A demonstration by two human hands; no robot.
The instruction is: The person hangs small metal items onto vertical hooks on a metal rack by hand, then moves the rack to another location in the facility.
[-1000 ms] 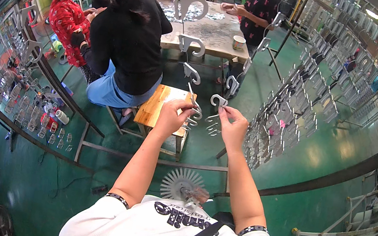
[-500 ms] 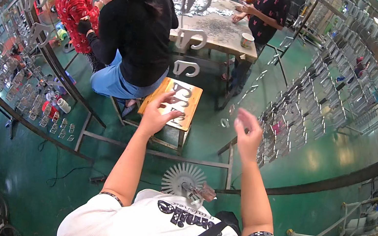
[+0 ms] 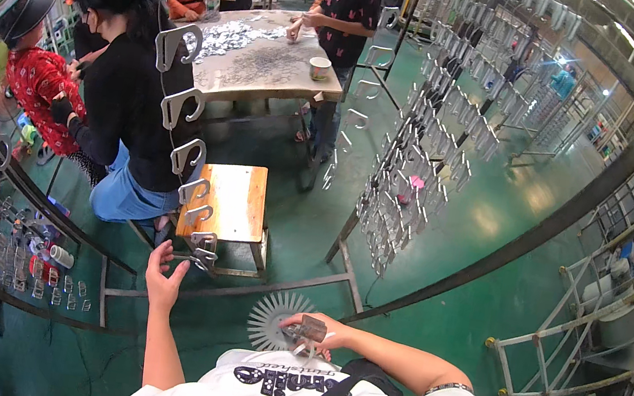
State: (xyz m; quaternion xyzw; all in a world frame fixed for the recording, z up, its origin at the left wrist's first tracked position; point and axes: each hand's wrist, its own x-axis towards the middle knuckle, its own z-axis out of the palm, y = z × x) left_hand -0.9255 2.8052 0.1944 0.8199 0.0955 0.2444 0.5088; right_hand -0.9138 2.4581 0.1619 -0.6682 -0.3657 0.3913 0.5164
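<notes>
Grey hooks (image 3: 172, 110) hang in a long line ahead of the person, one below another, ending in a tight cluster (image 3: 201, 258) in front of the wooden stool (image 3: 244, 211). Judging by how the hands stand, the step in hand is work at the low end of this line, with one hand there and the other down at the chest. Thumb and fingers of the left hand (image 3: 165, 280) are about half spread, just beside the cluster; I cannot tell whether a fingertip touches the lowest hook, but no firm hold shows. Close to the shirt, the right hand (image 3: 337, 334) is curled at a metal piece (image 3: 315, 329) by the finned wheel (image 3: 264, 321); its fingers are partly hidden, so how far they close, and whether they grip the piece or only touch it, cannot be told. My judgement is that the next move calls for the left hand to steady the swaying-prone line with a light pinch, and for the right to come away cleanly without catching the wheel's thin fins.
</notes>
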